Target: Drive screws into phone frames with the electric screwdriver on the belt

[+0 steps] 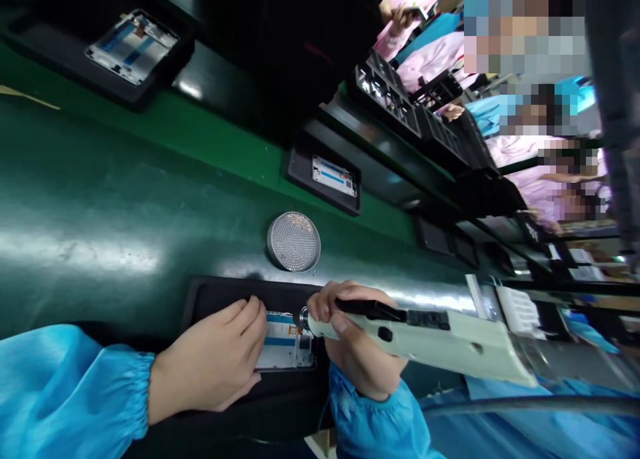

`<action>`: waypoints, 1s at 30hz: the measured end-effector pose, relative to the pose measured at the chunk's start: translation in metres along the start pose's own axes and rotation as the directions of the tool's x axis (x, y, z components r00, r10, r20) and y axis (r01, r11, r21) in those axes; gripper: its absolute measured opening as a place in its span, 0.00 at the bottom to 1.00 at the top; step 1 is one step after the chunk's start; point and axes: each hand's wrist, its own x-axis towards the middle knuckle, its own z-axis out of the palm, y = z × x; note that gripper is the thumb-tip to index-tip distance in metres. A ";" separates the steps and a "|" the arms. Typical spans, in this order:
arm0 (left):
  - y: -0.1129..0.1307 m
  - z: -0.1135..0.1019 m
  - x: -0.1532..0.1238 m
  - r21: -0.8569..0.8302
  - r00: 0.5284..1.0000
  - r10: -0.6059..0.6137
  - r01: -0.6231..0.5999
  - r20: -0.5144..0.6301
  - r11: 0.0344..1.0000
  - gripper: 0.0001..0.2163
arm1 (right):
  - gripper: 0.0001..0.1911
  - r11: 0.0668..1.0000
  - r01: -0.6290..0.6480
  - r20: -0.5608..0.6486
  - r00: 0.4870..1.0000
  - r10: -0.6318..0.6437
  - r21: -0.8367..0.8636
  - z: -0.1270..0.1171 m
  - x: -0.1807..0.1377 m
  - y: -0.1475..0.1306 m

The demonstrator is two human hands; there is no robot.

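My right hand is closed round a pale green electric screwdriver with a black lever. Its metal tip points left at the right end of a phone's metal frame; whether it touches a screw I cannot tell. The frame carries blue strips and lies in a black tray. My left hand covers the frame's left end, fingers by the upper edge and thumb by the lower one, holding it. Just beyond the tray sits a round grey screw dish with a perforated plate, small screws gathered at its far side.
Another phone frame lies in a black tray farther back, and one more frame at the upper left. A few tiny screws lie beside the dish. Co-workers in pink and blue sit beyond black bins. A cable runs at lower right.
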 end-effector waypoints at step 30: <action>0.000 -0.002 0.005 0.013 1.000 0.010 -0.010 -0.014 1.000 0.26 | 0.10 1.000 0.003 -0.008 1.000 -0.003 -0.004 0.003 -0.006 0.004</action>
